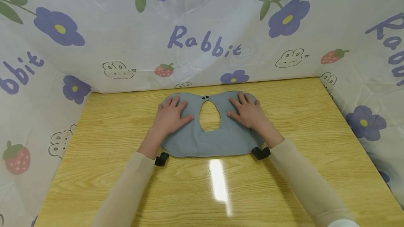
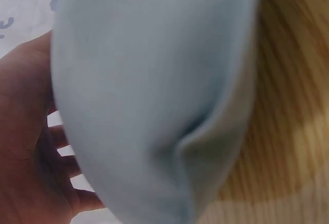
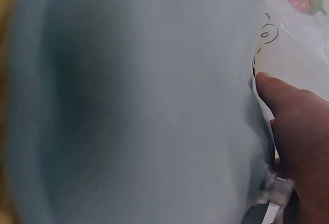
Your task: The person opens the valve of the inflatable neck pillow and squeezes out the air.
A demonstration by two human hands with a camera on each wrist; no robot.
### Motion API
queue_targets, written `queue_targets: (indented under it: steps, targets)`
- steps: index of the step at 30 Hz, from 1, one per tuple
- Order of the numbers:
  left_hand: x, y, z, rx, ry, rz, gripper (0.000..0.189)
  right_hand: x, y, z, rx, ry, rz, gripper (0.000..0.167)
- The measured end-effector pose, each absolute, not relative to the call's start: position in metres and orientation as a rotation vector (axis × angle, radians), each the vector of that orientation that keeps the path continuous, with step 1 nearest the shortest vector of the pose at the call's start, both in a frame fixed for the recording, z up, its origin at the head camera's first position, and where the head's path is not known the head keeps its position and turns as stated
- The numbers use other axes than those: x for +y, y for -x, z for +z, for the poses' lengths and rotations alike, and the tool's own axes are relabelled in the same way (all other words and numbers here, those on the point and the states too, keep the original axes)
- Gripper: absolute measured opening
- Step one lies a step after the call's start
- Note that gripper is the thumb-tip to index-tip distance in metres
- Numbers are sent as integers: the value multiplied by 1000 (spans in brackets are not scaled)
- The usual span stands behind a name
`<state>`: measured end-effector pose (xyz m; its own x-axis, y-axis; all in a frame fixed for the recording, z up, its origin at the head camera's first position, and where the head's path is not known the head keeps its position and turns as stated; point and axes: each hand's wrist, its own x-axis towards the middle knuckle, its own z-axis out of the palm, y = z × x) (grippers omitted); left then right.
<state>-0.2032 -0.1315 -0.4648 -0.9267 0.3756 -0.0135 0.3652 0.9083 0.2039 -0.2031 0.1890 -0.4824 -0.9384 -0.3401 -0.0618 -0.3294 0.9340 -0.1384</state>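
A grey-blue U-shaped neck pillow (image 1: 209, 144) lies flat on the table, its two ends meeting at the far side by a pair of small dark snap buttons (image 1: 205, 97). My left hand (image 1: 170, 115) rests on its left lobe with the fingers spread. On the right lobe lies my right hand (image 1: 249, 113), fingers likewise spread. The pillow's cloth (image 2: 139, 80) fills much of the left wrist view, showing a fold near its lower edge. In the right wrist view a clear plastic piece, like a valve (image 3: 278, 190), sits at the pillow's edge beside the hand.
The wooden table (image 1: 104, 150) carries a bright light reflection in front of the pillow. White cloth walls (image 1: 142, 45) with flowers, strawberries and "Rabbit" lettering rise at the back and both sides. Black wrist cameras (image 1: 261, 153) sit below both wrists.
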Motion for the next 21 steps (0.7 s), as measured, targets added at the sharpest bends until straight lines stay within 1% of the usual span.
queue_targets:
  steps: [13, 21]
  targets:
    - [-131, 208, -476, 3007, -578, 306, 76, 191, 205, -490, 3014, 517, -190, 71]
    - [-132, 200, -471, 3020, -592, 324, 76, 193, 201, -487, 3017, 524, -269, 71]
